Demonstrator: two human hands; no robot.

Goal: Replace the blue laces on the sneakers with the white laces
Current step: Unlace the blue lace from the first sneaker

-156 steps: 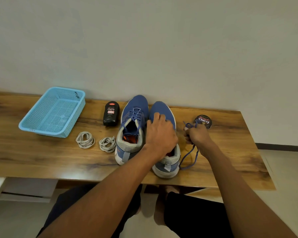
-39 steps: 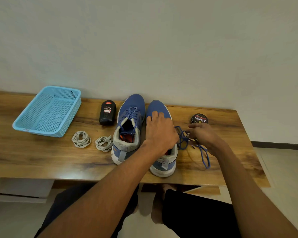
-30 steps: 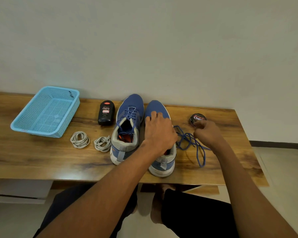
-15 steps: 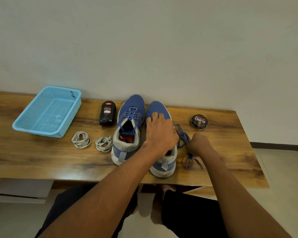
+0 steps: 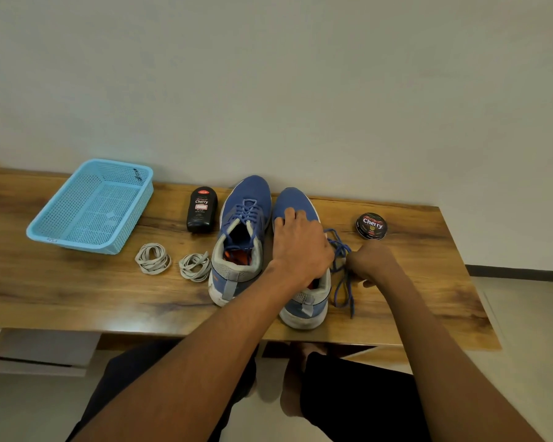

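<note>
While the left hand lies flat over the right sneaker, hiding its eyelets, the right hand pinches the loose blue lace beside it, two white lace coils resting left of the laced left sneaker.

The table was brown wood grain. Left of the blue, grey-heeled, white-soled sneakers lay two pale grey-white lace coils and a black bottle — beyond them a light blue mesh basket. To the sneakers' right — a loose blue lace and a black tin lettered white.
</note>
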